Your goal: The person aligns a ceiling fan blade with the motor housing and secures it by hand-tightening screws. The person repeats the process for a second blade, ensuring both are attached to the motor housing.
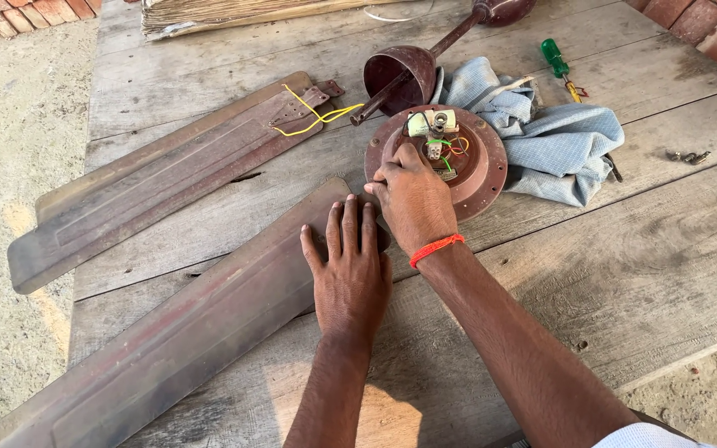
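Fan blade (184, 332) | left hand (348, 278) flat, open | right hand (412, 199) gripping motor housing (479, 166)

The motor housing (479, 178) is rusty red-brown. At 9 o'clock from it, 2 fan blades (168, 178) are dull brown with grey wear. At 3 o'clock the cloth (562, 145) is pale blue checked. The screwdriver (554, 56) handle is green; the wrist thread (436, 248) is orange.

We look down on a weathered grey plank worktop (624, 274), its boards cracked and gapped. Sandy, pale ground (10, 133) lies to the left and at the near right corner. Red brick edging (707, 21) shows far right and far left. Daylight seems strong, perhaps direct sun, casting soft shadows.
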